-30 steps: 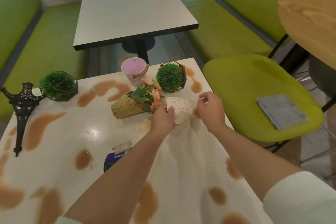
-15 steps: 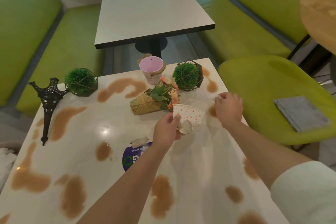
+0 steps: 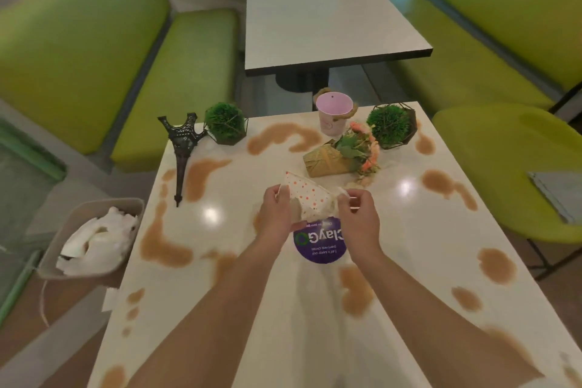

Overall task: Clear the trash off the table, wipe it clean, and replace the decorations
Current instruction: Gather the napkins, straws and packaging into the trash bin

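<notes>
- At centre frame the left hand [image 3: 277,214] grips the lower left side of a crushed polka-dot paper cup [image 3: 307,197], fingers curled round it. The right hand [image 3: 357,217] pinches a small pale scrap [image 3: 343,192] against the cup's right edge. Both hands are closed on trash, held just above the table [image 3: 409,230].
- The cup's long axis runs from upper left to lower right, spanning the two hands. Directly below it lies a round purple sticker [image 3: 321,246].
- The trash bin [image 3: 91,236], already holding white crumpled paper, stands beside the table's left edge, at mid-left of the frame. It lies left of the hands, so the left hand is the nearer one. Judging from this, the carry goes leftward, over the brown spills [image 3: 163,246].
- Farther back lie the decorations: a fallen black tower model [image 3: 182,151], a toppled flower bouquet [image 3: 343,154], two green ball plants [image 3: 225,123] and [image 3: 390,126], and a pink pot [image 3: 333,113].
- On the green chair [image 3: 504,142] at right rests a grey cloth [image 3: 560,195], likely for wiping; that step is not yet begun.
</notes>
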